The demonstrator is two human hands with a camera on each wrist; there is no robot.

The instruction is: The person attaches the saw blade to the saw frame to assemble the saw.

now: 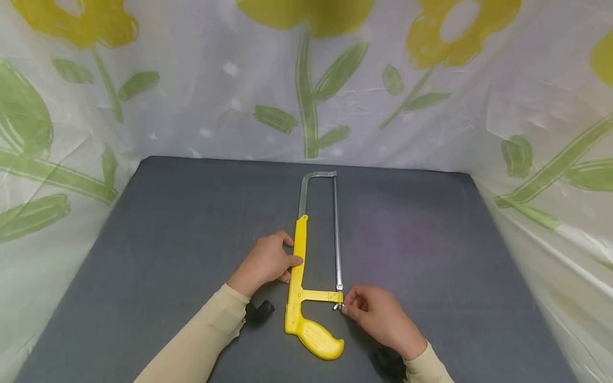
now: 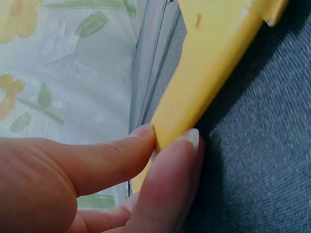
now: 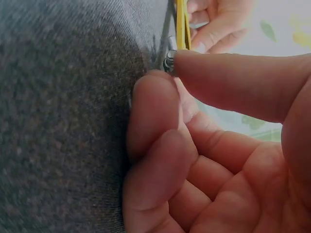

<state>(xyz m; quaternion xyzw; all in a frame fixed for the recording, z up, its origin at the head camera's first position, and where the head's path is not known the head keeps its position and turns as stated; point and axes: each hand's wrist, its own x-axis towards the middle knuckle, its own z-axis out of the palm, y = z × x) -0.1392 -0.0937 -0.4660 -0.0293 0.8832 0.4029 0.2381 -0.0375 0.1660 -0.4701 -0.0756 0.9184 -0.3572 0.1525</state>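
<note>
We see a hacksaw (image 1: 311,266) lying flat on the dark grey cloth-covered table (image 1: 167,239), roughly midway between its left and right edges and nearer the front edge, blade end toward the back. Its frame is smooth yellow plastic with a curved pistol grip, joined to a bent silver metal bar and a thin straight blade (image 1: 337,229). Our left hand (image 1: 265,261) grasps the yellow spine, thumb and fingers pinched round it; the left wrist view shows the fingertips (image 2: 187,141) against the plastic edge. Our right hand (image 1: 378,314) pinches the small metal nut (image 1: 338,306) at the blade's near end; the right wrist view shows its ribbed silver form (image 3: 169,60) between thumb and forefinger, which the head view barely resolves. Raised lettering on the grip is unreadable. A flower-printed plastic sheet (image 1: 215,96) walls 3 sides.
</note>
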